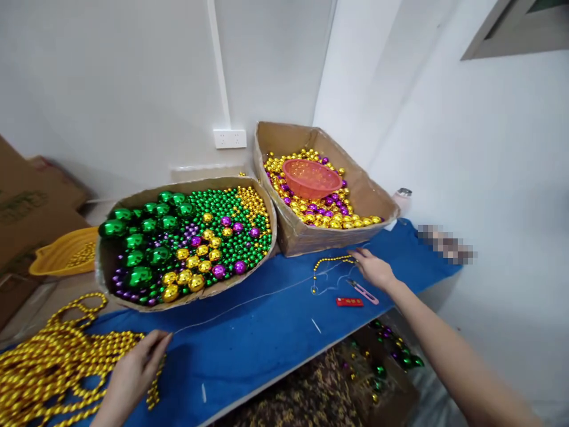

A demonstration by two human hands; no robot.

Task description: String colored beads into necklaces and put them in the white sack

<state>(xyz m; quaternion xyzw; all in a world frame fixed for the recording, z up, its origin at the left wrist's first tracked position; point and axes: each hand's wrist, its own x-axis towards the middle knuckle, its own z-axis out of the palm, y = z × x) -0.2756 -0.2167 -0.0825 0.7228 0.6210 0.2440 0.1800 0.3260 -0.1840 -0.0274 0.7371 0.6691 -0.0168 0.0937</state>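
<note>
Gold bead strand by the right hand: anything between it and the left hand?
Nothing visible blocks the way: only the thin thread runs over blue cloth from the left hand toward the gold bead strand. The oval box stands beyond that line; the red packet lies nearer the wearer.

A bead workshop: boxes (pixel 306 240) of loose beads (pixel 217 207), gold bead strands (pixel 66 356), blue-covered worktable (pixel 267 323).

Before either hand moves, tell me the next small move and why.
Probably ease the left hand back slightly: its fingers pinch a thread running toward the right hand, and loose curves of thread lie on the blue cloth near the short gold bead strand, so slack likely needs taking up.
</note>
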